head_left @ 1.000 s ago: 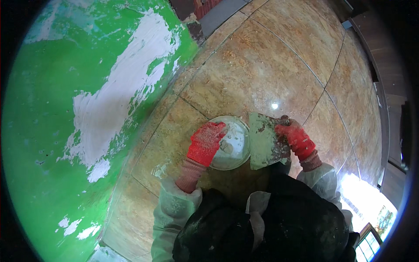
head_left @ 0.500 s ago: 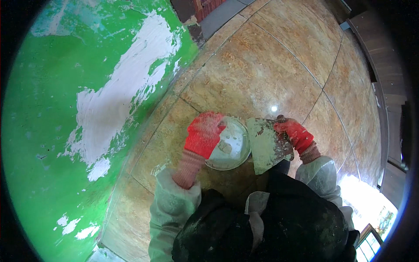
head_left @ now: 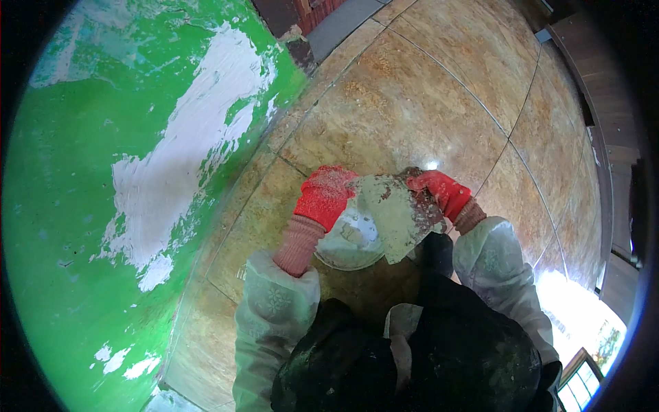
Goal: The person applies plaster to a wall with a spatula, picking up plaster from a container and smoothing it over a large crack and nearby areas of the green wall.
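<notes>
My right hand [head_left: 445,193], in a red knit glove, grips the far right edge of a flat putty-smeared plate [head_left: 392,218]. The plate is pale with putty over much of its face and shows rusty brown patches near my fingers. Its left part overlaps a round bucket [head_left: 347,266] and hides some of it. Pale putty lumps cling inside the bucket. My left hand [head_left: 326,196], gloved in red too, is closed over the bucket's left side, its fingers against the plate's upper left corner. Whatever it holds is hidden.
Along the left runs a green wall [head_left: 75,165] with a large white putty patch [head_left: 171,158] and smaller smears. Brown stone-look tiles [head_left: 412,96] cover the floor. Dark wooden panelling [head_left: 604,89] stands at the right, with bright light at the lower right.
My right hand has moved the plate left and slightly away from me, so it covers part of the bucket. My left hand has shifted slightly away too and now meets the plate's corner.
</notes>
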`<act>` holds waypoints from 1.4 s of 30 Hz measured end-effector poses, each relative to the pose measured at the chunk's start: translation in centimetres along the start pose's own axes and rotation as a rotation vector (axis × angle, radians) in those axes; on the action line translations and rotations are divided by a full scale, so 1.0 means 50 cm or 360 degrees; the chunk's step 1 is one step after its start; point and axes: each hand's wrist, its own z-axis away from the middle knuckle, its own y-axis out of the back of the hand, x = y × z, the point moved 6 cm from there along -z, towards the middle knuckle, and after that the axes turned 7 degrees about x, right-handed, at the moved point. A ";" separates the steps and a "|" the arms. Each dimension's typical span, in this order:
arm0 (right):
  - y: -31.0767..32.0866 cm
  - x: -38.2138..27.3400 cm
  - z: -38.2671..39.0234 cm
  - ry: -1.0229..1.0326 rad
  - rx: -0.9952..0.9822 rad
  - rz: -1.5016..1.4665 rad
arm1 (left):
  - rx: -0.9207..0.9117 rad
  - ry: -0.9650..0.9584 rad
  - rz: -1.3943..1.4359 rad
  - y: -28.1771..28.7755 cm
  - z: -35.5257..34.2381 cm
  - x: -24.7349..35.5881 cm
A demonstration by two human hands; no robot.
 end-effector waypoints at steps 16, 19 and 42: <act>-0.031 -0.015 0.145 -0.0222 0.0032 0.0251 | 0.0541 0.0170 0.0609 -0.030 0.161 -0.010; -0.054 -0.015 0.166 -0.0256 0.0240 0.0039 | 0.0471 0.0160 0.0462 -0.046 0.169 0.004; -0.113 0.016 0.064 -0.0137 -0.0108 0.0064 | 0.0330 0.0570 0.0858 -0.023 0.135 0.016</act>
